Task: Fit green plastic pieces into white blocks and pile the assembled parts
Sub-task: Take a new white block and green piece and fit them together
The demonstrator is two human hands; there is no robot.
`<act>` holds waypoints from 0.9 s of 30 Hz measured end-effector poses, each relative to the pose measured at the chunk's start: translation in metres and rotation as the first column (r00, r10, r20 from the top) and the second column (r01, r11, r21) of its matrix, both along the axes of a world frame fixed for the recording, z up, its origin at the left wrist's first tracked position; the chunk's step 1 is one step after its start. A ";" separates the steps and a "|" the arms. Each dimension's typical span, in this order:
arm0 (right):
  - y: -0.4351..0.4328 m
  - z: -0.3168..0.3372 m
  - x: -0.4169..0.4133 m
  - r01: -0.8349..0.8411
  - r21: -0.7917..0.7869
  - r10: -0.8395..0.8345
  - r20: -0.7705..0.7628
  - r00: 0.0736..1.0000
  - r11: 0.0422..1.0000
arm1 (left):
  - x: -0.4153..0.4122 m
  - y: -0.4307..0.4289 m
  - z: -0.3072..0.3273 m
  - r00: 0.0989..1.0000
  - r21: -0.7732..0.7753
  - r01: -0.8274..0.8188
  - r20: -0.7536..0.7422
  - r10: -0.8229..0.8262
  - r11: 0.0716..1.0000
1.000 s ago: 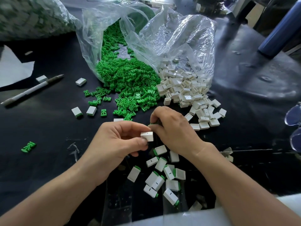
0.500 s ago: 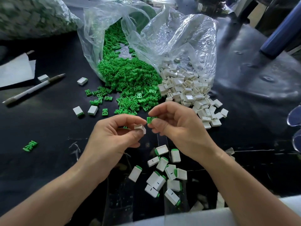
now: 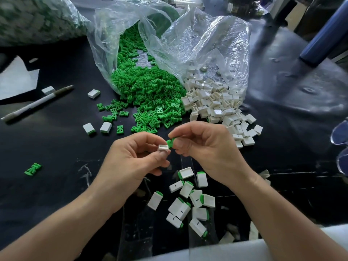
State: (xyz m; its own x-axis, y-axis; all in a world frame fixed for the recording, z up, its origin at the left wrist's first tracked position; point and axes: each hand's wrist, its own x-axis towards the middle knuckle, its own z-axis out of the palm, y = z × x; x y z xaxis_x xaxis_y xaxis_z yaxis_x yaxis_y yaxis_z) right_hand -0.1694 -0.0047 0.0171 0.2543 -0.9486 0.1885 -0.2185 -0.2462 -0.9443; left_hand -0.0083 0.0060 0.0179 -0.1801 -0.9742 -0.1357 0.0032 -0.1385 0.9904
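My left hand [image 3: 131, 161] pinches a small white block [image 3: 163, 148] with its open side turned up. My right hand [image 3: 205, 147] pinches a green plastic piece [image 3: 171, 142] that touches the block's rim. Below the hands, several assembled white-and-green parts [image 3: 190, 202] lie in a loose pile. A heap of green pieces [image 3: 148, 91] spills from a clear bag behind the hands. Next to it on the right lies a heap of white blocks [image 3: 214, 102].
The black table [image 3: 56, 147] carries a pen [image 3: 35, 104], a few stray assembled parts [image 3: 98, 128] and a lone green piece [image 3: 33, 168] at the left. Clear plastic bags [image 3: 197, 44] stand at the back. A blue cylinder [image 3: 323, 38] lies far right.
Both hands have lifted from the table. My right hand picked up a green piece and brought it against the white block held in my left hand.
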 end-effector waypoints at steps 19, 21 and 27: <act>0.000 -0.008 -0.001 0.005 0.050 0.002 -0.131 0.991 0.999 | 0.001 0.001 0.001 0.999 -0.057 0.006 0.043 -0.004 0.998; 0.000 -0.008 -0.001 0.001 0.026 0.005 -0.244 0.970 1.000 | 0.000 0.001 0.001 0.998 -0.060 0.010 0.055 -0.006 0.998; 0.004 -0.005 0.002 -0.090 -0.040 0.067 -0.393 0.917 0.995 | 0.000 0.001 0.001 0.997 -0.051 0.047 0.069 -0.043 0.998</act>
State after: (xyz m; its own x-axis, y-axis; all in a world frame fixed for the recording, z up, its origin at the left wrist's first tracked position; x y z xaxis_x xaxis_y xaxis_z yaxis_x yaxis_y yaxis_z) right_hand -0.1674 -0.0012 0.0121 0.3920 -0.9132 0.1111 -0.5450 -0.3278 -0.7717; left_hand -0.0082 0.0070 0.0187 -0.2158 -0.9715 -0.0980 -0.0693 -0.0848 0.9940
